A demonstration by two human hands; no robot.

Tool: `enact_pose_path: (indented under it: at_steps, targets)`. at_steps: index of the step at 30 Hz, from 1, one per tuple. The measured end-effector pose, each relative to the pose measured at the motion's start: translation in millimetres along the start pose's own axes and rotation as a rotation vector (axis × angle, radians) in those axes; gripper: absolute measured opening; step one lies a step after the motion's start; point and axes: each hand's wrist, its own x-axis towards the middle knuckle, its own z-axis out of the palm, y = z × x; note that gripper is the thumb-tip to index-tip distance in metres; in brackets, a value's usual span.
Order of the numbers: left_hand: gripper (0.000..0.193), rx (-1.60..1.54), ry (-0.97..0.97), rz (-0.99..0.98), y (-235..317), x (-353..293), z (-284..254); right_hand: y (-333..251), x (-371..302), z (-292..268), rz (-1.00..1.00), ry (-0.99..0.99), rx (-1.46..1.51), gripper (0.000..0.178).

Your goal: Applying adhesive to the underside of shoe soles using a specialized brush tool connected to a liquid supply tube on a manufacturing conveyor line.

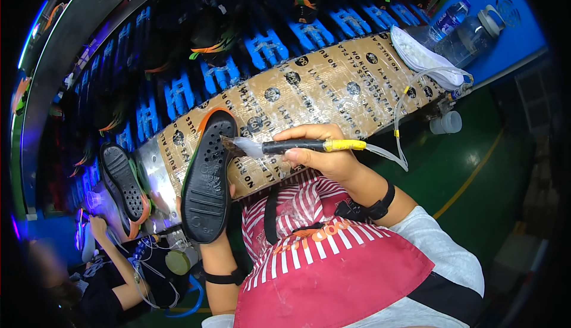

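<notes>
the main risk, i judge, is where the tip of the brush point(294, 146) seems to meet the sole of the black shoe point(205, 185), near its 3 o'clock edge: a small slip of the right hand point(334, 162) could run the bristles over the rim and onto the cardboard-covered bench point(321, 99). the thin hose point(391, 159) leaves the brush's yellow end at 3 o'clock and loops up toward 1 o'clock; a snag there might tug the brush sideways. the shoe could also twist, since the left hand point(221, 244) props it from behind while the bristles bear near the toe. as for the grip, the right one pinches the black handle, thumb at 6 o'clock and a finger along the 12 o'clock side. the left grip wraps the shoe, fingers showing at its 3 and 9 o'clock edges; how hard they press is hidden. the shoe is at 9 o'clock from the brush, sole toward the camera, toe toward 12 o'clock, with another dark shoe point(121, 176) apart from it at 9 o'clock.
</notes>
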Motion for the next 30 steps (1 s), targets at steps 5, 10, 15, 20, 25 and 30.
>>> enact_pose_path:
  at_steps: [5, 10, 15, 20, 25, 30]
  targets:
    - [0.082, -0.281, -0.154, -0.36, -20.0, -17.7, -4.2, -1.9, 4.8, 6.4, 0.024, 0.06, 0.048, 0.027]
    - [0.082, -0.257, -0.199, -0.38, -35.2, -20.1, -9.2, -3.1, 7.3, 20.8, -0.058, 0.074, -0.082, 0.022]
    - [0.085, -0.228, -0.169, -0.342, -50.7, -16.6, 3.8, -3.6, 18.3, 44.3, -0.096, 0.143, -0.073, 0.022]
    - [0.086, -0.194, -0.142, -0.361, -63.1, -20.9, 15.9, 11.4, 41.6, 48.4, -0.305, 0.328, -0.283, 0.022]
    - [0.078, 0.092, 0.01, -0.245, -70.4, -23.6, -18.5, 25.5, 47.3, 55.4, -0.542, 0.365, -0.533, 0.019]
    - [0.078, 0.067, -0.021, -0.202, -67.9, -23.7, -12.6, 25.8, 44.2, 60.8, -0.621, 0.121, -0.487, 0.021]
